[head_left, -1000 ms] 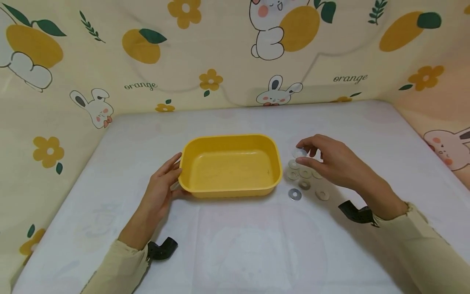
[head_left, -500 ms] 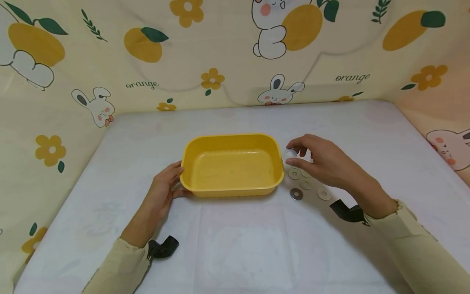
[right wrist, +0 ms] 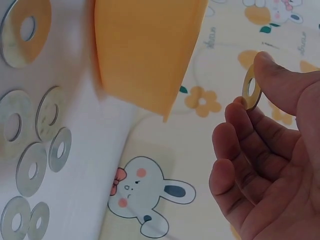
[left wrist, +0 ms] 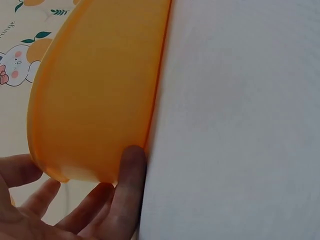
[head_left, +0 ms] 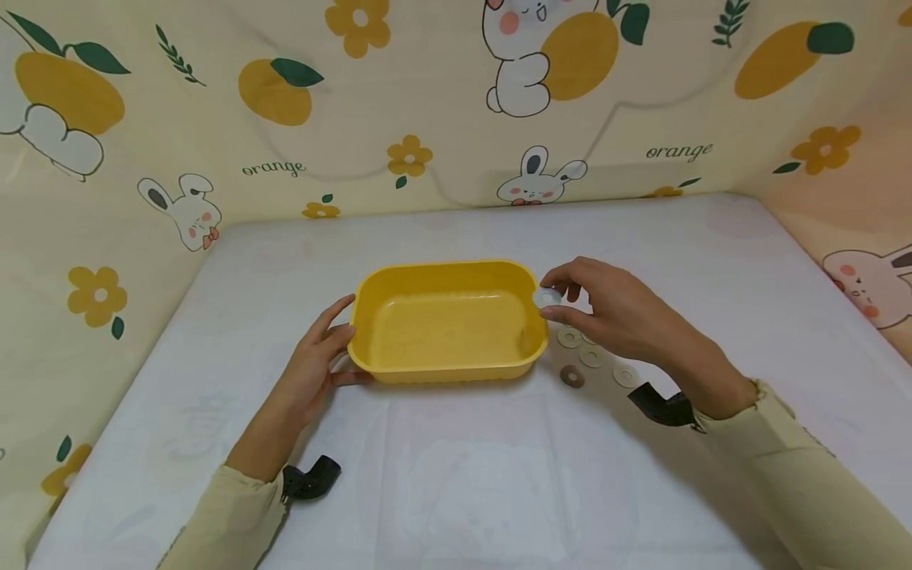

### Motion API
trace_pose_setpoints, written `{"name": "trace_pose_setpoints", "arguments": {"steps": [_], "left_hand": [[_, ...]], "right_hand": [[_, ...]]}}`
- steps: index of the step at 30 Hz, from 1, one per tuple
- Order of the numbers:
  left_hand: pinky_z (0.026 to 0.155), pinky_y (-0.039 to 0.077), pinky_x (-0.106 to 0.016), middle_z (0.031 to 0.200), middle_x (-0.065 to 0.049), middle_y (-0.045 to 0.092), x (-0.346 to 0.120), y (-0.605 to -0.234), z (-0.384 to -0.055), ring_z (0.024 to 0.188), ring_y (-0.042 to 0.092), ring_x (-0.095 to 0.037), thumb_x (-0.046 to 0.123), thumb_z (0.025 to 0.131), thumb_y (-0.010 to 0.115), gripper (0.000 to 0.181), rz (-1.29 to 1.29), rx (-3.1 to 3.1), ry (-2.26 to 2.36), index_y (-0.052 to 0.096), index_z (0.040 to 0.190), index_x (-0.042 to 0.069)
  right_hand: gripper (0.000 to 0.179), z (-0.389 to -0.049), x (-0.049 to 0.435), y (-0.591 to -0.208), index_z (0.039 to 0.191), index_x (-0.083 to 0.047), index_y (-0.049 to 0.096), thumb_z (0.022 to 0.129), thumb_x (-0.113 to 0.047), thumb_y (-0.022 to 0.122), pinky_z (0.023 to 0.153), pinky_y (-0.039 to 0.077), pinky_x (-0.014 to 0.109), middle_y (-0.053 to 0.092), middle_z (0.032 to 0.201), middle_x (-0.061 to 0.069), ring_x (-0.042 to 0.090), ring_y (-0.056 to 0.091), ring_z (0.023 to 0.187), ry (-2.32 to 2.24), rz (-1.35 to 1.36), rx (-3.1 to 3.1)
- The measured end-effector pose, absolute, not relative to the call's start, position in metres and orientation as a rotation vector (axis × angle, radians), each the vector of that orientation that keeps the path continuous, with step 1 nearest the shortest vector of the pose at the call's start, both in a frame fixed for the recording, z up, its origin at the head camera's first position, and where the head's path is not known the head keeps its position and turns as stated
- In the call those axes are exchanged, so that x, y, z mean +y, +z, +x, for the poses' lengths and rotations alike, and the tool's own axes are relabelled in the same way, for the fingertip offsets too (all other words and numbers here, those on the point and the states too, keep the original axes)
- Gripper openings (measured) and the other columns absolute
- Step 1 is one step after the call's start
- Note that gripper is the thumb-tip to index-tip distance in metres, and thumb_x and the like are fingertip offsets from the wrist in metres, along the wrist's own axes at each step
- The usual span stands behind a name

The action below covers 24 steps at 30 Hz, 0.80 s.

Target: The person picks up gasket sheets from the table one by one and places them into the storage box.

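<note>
A yellow plastic basin point(head_left: 447, 377) stands on the white-covered table. My left hand point(head_left: 302, 376) rests against its left end, fingertips on the end wall and thumb point(left wrist: 131, 182) along the lower front side, fingers spread. At the basin's right rim, my right hand point(head_left: 616, 309) pinches a flat metal washer point(right wrist: 255, 96) between thumb and fingertips, tilted on edge above the table. More washers lie flat just right of the basin: a darker one point(head_left: 565, 377) nearest the front, a pale one point(head_left: 617, 372) to its right and several behind, partly hidden under my right hand.
A cream cloth backdrop point(head_left: 442, 87) with rabbits, oranges and flowers rises behind the table and along both sides. Black curved pieces sit at the left cuff point(head_left: 311, 480) and right cuff point(head_left: 663, 406). The basin's inside floor point(head_left: 442, 332) shows bare yellow.
My right hand has moved left with the washer, from above the other washers to the basin's right rim. My left hand and the basin have stayed in place.
</note>
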State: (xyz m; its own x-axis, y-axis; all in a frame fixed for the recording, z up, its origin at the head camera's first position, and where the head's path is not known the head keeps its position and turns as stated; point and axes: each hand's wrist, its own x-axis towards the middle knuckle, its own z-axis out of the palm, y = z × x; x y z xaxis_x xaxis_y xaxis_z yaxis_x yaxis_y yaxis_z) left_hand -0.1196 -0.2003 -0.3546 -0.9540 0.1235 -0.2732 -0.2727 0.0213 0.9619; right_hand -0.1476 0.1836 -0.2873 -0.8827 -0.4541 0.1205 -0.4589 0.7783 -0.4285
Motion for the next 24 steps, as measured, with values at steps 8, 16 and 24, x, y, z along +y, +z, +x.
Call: {"name": "trace_pose_setpoints", "arguments": {"steps": [8,16,24], "left_hand": [[0.082,0.063,-0.036,0.143,-0.013,0.040,-0.200,-0.354,-0.120,0.120,0.055,-0.020,0.025,0.108,0.039,0.050,-0.143,2.053,1.981,0.029,0.157,0.033],[0.081,0.063,-0.036,0.147,-0.016,0.037,-0.199,-0.354,-0.120,0.124,0.052,-0.027,0.026,0.109,0.037,0.048,-0.128,2.078,1.958,0.031,0.156,0.031],[0.082,0.063,-0.035,0.146,-0.015,0.037,-0.199,-0.355,-0.121,0.125,0.051,-0.026,0.027,0.109,0.038,0.048,-0.127,2.084,1.955,0.031,0.156,0.032]], "right_hand": [[0.035,-0.149,0.180,-0.291,0.121,-0.015,0.064,0.091,-0.029,0.073,0.078,0.049,0.033,0.064,0.105,-0.001,0.018,0.056,0.097,0.727,0.803,-2.928],[0.033,-0.156,0.170,-0.296,0.121,-0.015,0.064,0.093,-0.031,0.071,0.080,0.048,0.033,0.064,0.108,-0.001,0.018,0.055,0.098,0.730,0.816,-2.988],[0.036,-0.167,0.149,-0.310,0.120,-0.007,0.066,0.093,-0.029,0.071,0.091,0.050,0.039,0.065,0.104,0.004,0.025,0.055,0.104,0.633,0.809,-3.064]]}}
